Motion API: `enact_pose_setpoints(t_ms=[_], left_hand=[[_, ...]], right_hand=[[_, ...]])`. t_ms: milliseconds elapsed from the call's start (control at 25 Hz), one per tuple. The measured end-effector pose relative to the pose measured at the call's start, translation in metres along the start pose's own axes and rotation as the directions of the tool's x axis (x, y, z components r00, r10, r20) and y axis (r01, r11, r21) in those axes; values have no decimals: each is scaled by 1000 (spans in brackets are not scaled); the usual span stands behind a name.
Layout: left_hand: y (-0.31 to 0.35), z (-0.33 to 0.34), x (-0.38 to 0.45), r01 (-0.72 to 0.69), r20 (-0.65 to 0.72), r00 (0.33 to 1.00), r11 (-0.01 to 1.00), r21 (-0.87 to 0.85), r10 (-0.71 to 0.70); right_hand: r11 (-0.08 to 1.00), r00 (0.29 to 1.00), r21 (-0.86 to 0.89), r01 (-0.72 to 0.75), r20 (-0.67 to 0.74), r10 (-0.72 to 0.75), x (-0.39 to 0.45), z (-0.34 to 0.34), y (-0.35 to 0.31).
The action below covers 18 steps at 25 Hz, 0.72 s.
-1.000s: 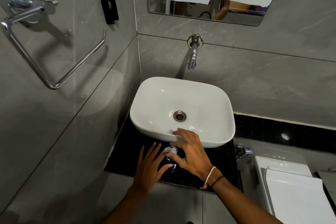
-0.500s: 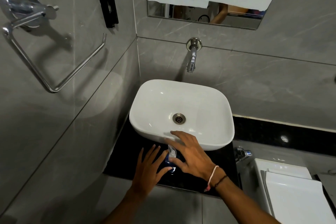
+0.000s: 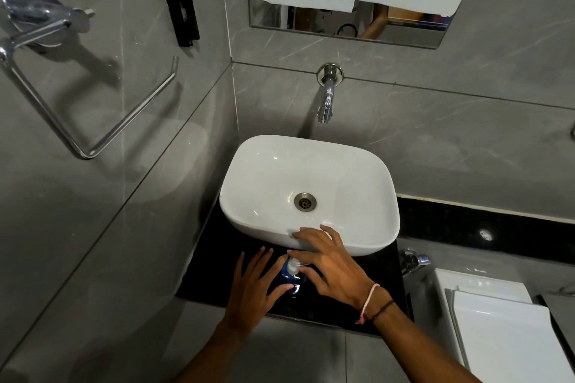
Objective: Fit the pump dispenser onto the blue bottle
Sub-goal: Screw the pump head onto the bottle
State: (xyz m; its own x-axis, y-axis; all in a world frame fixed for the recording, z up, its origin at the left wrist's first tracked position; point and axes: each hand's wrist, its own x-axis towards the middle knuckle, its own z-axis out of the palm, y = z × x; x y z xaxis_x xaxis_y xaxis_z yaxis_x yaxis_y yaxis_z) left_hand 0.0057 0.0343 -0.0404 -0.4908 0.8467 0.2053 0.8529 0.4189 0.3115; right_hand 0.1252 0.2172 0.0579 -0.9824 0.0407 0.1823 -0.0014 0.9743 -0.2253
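While your left hand (image 3: pixel 252 292) steadies the blue bottle (image 3: pixel 291 281) from its left side, your right hand (image 3: pixel 331 267) works on the pump dispenser (image 3: pixel 293 266) at the top of it. You find the bottle in the lower middle of the frame, standing on the black counter (image 3: pixel 214 261) just in front of the white sink (image 3: pixel 311 193). Your left hand has the fingers spread, and its thumb lies against the front of the bottle; whether the fingers press on the far side is hidden, so I cannot tell if this hand really grips. Your right hand reaches over from the right with the thumb and forefinger pinched on the white and clear pump head, and the other fingers are stretched out above the near rim of the sink. The pump sits on the neck of the bottle, but how far it is seated is too small to see. On your right wrist you wear a pink cord and a dark band (image 3: pixel 375 305). A metal tap (image 3: pixel 326 96) comes out of the grey wall above the sink.
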Motion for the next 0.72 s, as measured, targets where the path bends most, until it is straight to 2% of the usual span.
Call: enact_pose_setpoints(t_ms=[240, 400, 520, 640, 720], left_hand=[[-1, 0, -2, -16, 0, 1000, 1000, -8, 16], [-2, -3, 0, -33, 2, 999, 999, -13, 33], [-1, -5, 2, -18, 17, 1000, 1000, -19, 19], [0, -8, 4, -24, 23, 999, 1000, -19, 25], [-1, -9, 4, -30, 26, 999, 999, -24, 31]], right_hand=[[998, 1000, -51, -20, -13, 19, 12, 2, -12], [999, 990, -35, 27, 140, -22, 19, -11, -4], [1000, 981, -12, 28, 192, -25, 20, -19, 6], [998, 984, 51, -24, 177, 15, 27, -21, 0], [998, 989, 32, -51, 141, 46, 30, -21, -4]])
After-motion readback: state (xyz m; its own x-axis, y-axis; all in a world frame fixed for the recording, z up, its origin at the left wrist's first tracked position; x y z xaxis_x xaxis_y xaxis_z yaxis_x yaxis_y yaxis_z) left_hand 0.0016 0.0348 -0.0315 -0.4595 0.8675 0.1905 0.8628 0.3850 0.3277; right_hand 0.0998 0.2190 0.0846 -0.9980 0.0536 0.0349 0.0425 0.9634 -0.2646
